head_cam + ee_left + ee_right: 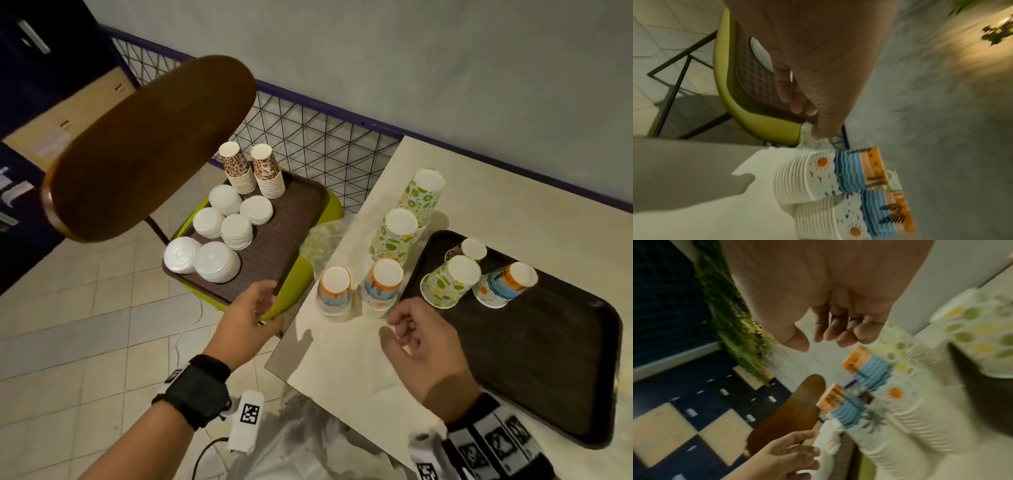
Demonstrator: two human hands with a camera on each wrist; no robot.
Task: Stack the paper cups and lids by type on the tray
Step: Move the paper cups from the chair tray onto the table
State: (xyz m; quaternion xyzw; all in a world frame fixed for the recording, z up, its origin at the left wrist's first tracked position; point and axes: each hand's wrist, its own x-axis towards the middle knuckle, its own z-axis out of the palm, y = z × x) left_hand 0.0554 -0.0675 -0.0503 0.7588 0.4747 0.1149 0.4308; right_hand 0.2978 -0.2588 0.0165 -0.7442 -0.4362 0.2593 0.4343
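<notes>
My left hand hangs over the near edge of the green chair, fingers loosely bent and holding nothing. My right hand hovers over the desk just in front of the two sun-print cup stacks, its fingers relaxed, slightly curled and empty.

Taking the black tray on the desk as my landmark: three upturned cups sit at its far end, a lemon-print cup on the left, a sun-print cup to its right, and a small leopard-print cup behind them. Just left of that tray, on the bare desk, stand the sun-print stacks, side by side. Behind them, also left of the tray, rise two taller lemon-print stacks.

Well to the left of the black tray, a brown tray rests on the chair seat. It carries six piles of white lids and, at its far end, two brown patterned cup stacks. Crumpled clear plastic lies between the chair and the desk.
</notes>
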